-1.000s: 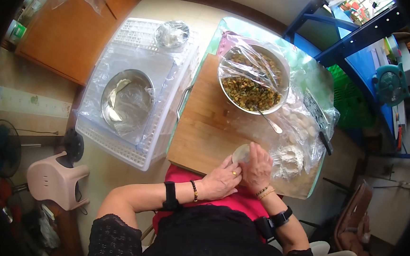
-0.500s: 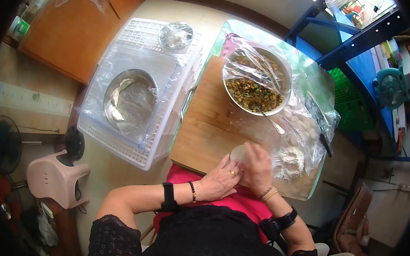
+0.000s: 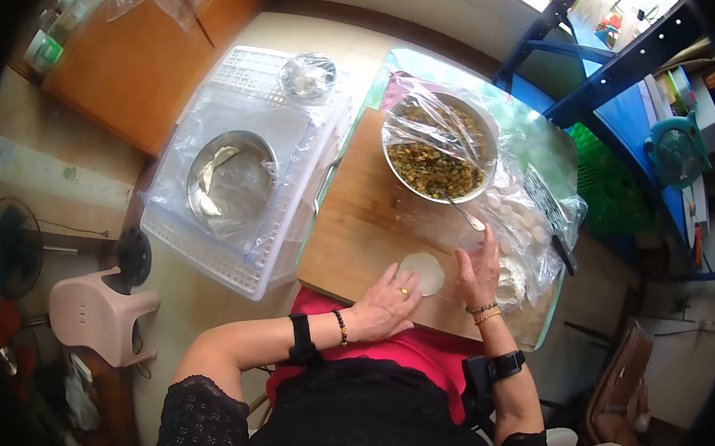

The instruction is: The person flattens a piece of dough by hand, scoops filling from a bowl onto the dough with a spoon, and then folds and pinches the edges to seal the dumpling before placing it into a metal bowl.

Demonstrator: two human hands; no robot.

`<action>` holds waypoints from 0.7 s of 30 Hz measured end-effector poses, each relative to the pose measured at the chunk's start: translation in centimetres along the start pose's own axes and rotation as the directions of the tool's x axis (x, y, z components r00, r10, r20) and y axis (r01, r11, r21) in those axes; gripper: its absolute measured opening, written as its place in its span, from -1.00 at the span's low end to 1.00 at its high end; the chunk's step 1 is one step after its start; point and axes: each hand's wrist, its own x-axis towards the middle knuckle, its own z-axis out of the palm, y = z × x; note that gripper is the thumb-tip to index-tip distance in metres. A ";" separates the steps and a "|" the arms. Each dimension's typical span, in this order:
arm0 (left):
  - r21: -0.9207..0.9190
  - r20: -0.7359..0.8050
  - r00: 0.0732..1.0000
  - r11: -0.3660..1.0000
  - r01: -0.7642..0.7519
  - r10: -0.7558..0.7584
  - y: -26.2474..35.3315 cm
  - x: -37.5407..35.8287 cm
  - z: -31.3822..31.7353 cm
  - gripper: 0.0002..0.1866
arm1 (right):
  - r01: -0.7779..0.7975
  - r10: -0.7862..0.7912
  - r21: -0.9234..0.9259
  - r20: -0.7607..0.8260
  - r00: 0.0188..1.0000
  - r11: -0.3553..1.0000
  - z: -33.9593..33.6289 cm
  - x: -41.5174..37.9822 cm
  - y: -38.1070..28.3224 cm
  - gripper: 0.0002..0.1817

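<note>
The left hand (image 3: 385, 306) rests on the near edge of the wooden board (image 3: 357, 223), with a ring on one finger and a bead bracelet at the wrist. Its fingers are loosely curled, grip nothing, and their tips touch the near left rim of the wrapper (image 3: 422, 272). The wrapper is a thin, pale, round piece of dough, and it lies flat on the board between the two hands. The right hand (image 3: 478, 274) is just beside the wrapper on its right, with fingers spread open and pointing away from the person; it holds nothing, and I cannot tell if it touches the board. Two bangles sit at its wrist.

Just right of this hand there is a small heap of flour (image 3: 513, 277) on clear plastic film. Behind it, some small dough pieces (image 3: 523, 220) lie on the same film. Further back on the board stands a metal bowl (image 3: 439, 146) with chopped filling, half covered with plastic wrap, and a spoon (image 3: 462, 214) leans out of it toward the hands. The board lies on a desk (image 3: 545, 145).

To the left of the desk, a white crate (image 3: 245, 165) covered with plastic carries a metal pan (image 3: 229, 182) and, at its far end, a small wrapped bowl (image 3: 308, 77).
</note>
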 end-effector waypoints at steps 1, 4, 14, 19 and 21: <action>-0.001 0.003 1.000 1.000 -0.011 0.011 0.1 0.2 0.3 -0.34 | 0.010 -0.010 -0.002 0.038 0.999 1.000 -0.5 -0.8 -0.4 -0.21; -0.021 -0.008 0.993 0.993 -0.119 0.119 0.7 1.2 1.0 -0.37 | 0.258 -0.255 -0.084 0.045 0.966 0.962 -1.1 -2.9 -2.1 -0.22; -0.052 0.059 0.979 0.980 -0.191 0.194 0.6 0.5 1.0 -0.45 | 0.076 -0.075 -0.325 0.017 0.997 0.943 0.8 -1.9 -0.3 -0.08; -0.090 0.150 0.982 0.990 -0.104 0.117 1.1 0.8 -0.4 -0.41 | -0.043 0.042 -0.171 -0.011 0.999 0.984 0.3 -1.0 2.0 -0.10; -0.042 -0.024 0.998 0.997 -0.067 0.066 1.3 0.4 0.0 -0.38 | 0.049 -0.052 -0.126 -0.019 0.998 0.991 0.6 -1.6 1.4 -0.12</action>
